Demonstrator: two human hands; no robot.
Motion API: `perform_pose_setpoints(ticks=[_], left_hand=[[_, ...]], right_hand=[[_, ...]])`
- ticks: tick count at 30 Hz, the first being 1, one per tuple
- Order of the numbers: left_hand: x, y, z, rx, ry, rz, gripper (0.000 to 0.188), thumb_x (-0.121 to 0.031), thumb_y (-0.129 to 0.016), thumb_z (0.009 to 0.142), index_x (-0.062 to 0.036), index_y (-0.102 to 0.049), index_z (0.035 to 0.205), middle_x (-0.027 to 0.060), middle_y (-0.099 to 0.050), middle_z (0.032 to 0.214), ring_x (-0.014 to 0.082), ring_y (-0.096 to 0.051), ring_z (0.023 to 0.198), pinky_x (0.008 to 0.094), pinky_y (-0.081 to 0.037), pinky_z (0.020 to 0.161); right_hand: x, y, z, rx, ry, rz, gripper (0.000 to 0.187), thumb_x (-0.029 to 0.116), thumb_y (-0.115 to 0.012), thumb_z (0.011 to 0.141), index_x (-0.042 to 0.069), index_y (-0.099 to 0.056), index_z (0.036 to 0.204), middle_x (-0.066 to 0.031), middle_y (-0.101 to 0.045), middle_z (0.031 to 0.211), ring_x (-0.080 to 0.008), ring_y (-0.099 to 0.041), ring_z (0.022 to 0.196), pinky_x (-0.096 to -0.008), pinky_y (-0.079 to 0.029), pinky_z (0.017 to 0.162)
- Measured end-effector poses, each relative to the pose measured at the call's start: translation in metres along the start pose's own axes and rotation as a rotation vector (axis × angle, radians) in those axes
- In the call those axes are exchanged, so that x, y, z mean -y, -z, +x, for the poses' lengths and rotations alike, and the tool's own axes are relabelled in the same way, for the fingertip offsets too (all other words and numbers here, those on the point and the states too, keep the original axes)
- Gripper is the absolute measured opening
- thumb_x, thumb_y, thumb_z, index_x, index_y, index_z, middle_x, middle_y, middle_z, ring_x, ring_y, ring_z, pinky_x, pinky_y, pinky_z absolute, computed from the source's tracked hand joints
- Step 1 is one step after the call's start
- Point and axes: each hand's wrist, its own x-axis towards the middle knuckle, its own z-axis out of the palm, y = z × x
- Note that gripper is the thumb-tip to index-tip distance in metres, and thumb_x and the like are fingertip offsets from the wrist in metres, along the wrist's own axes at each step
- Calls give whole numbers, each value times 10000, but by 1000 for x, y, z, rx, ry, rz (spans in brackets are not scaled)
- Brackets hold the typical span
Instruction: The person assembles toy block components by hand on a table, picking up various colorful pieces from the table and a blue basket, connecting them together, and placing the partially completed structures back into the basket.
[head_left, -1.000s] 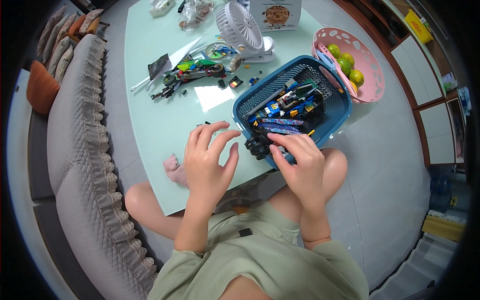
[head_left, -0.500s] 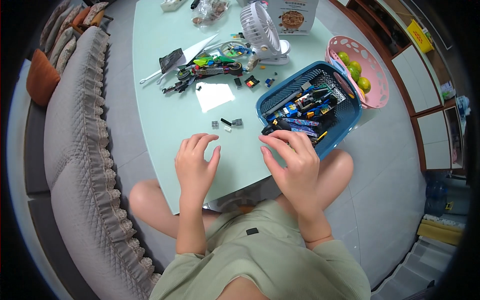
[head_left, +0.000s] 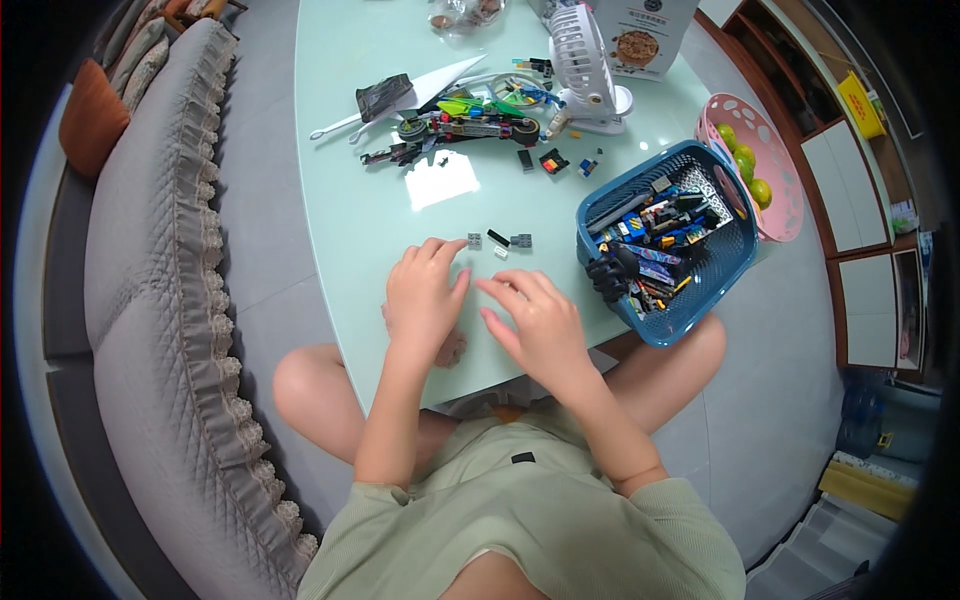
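My left hand [head_left: 428, 300] hovers over the glass table with thumb and fingers apart. Its index fingertip is at the left grey toy brick [head_left: 474, 241]; I cannot tell whether it touches. Beside that brick lie a black brick piece [head_left: 498, 238], a small white piece [head_left: 501, 253] and another grey brick [head_left: 521, 241]. To the right, my right hand [head_left: 545, 325] is open, fingers curved and thumb apart, just nearer me than these pieces. Nothing shows in either hand.
A blue basket [head_left: 745, 250] of bricks stands at the right, by a pink bowl [head_left: 787, 185] of green fruit. Farther back are a built brick vehicle [head_left: 470, 128], a white fan [head_left: 583, 65], a printed box [head_left: 645, 40] and loose bricks [head_left: 553, 161]. The table [head_left: 350, 240] is pale green.
My hands have come closer together. The left has moved to the small bricks, and the right has moved away from the basket. The whole view has shifted slightly.
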Motion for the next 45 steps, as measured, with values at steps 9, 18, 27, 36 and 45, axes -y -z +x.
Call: perform_pose_setpoints(ticks=[9,18,27,36,45], left_hand=[[12,-16,21,-1,-85,48,366,-96,-756,749,-133,-705,1110,16,-666,963,230,-629,845,366,-519,727],[16,-22,31,-24,-86,29,245,-133,-784,729,-167,-741,968,-22,-653,908,194,-613,821,343,-515,680],[18,-24,31,-18,-67,34,173,-164,-801,721,-178,-734,880,-39,-632,862,177,-600,815,331,-510,658],[11,-5,24,14,-29,-18,141,-174,-788,750,-150,-723,873,-39,-665,882,184,-606,824,331,-514,673],[-14,37,11,-6,29,-67,153,-183,-782,773,-146,-721,909,-27,-671,902,188,-615,845,329,-505,669]], right_hand=[[-47,-31,23,-115,-145,-58,346,90,-715,826,76,-687,1171,-61,-633,1130,-255,-615,1011,-391,-532,823],[-64,-35,31,-127,-217,-68,374,59,-736,786,57,-700,1159,-92,-628,1152,-283,-576,1057,-391,-492,901],[-66,-37,29,-109,-241,-110,343,74,-724,822,64,-701,1164,-106,-632,1103,-294,-578,1044,-393,-490,891],[-51,-29,29,-97,-271,-35,325,126,-727,841,88,-705,1164,-95,-651,1005,-282,-632,925,-390,-521,811],[-4,1,15,-147,-147,9,291,152,-734,834,146,-726,1125,-30,-671,954,-234,-652,862,-363,-536,731]])
